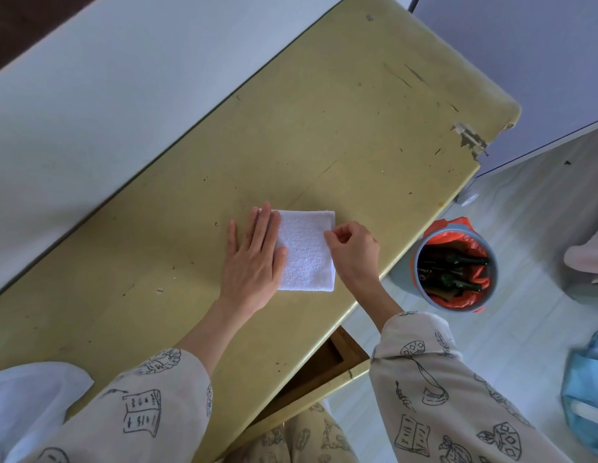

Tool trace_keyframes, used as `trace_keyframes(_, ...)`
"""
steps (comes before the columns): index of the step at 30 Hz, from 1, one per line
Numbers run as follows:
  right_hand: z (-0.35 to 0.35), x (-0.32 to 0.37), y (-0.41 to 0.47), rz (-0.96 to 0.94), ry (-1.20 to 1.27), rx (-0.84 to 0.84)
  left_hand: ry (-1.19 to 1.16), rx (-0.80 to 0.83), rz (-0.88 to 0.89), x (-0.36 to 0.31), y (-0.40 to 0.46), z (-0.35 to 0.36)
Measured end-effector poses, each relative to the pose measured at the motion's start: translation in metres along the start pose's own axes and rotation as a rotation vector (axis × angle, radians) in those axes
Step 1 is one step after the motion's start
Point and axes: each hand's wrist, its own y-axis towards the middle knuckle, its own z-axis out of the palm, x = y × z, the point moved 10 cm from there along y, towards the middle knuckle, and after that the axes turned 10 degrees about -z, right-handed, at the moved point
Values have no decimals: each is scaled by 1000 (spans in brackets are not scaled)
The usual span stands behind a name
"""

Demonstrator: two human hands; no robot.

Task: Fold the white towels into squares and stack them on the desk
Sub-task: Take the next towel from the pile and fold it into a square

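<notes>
A white towel [306, 250], folded into a rough square, is lying flat on the worn yellow desk [341, 128], a little toward the near edge. The left hand [254, 255] is lying palm down with its fingers straight and together, pressing on the towel's left edge and on the desk beside it. The right hand [352, 248] is sitting at the towel's right edge with its fingers curled, thumb and fingertips pinching the cloth at that edge. Both arms are showing cream sleeves [441, 396] printed with line drawings of books and mushrooms. On the pale floor just to the right of the desk, a round grey bin [456, 265] is standing upright, lined with an orange bag whose rim is folding over the top; inside it, several dark green glass bottles [457, 260] are lying on their sides, along with some darker rubbish that is too dim to make out. Under the desk's near edge, a brown wooden drawer [321, 369] is hanging partly open; its contents cannot be seen. More white cloth [30, 396] is lying at the lower left corner, and a blue bag [588, 389] is sitting on the floor at the far right.
</notes>
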Motion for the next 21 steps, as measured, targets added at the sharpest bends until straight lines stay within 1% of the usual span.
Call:
trace_keyframes(4,-2,0,1,25,27,22,-33,-10,13,-4,-2,-5)
trace_keyframes(10,-6,3,4,-36,-36,25,-11,-8,27,-12,-3,-7)
trace_keyframes(15,-7,5,3,-64,-40,7,-11,-3,107,-29,-2,-6)
trace_keyframes(21,-8,-1,4,-7,-5,19,-10,27,95,-29,-3,2)
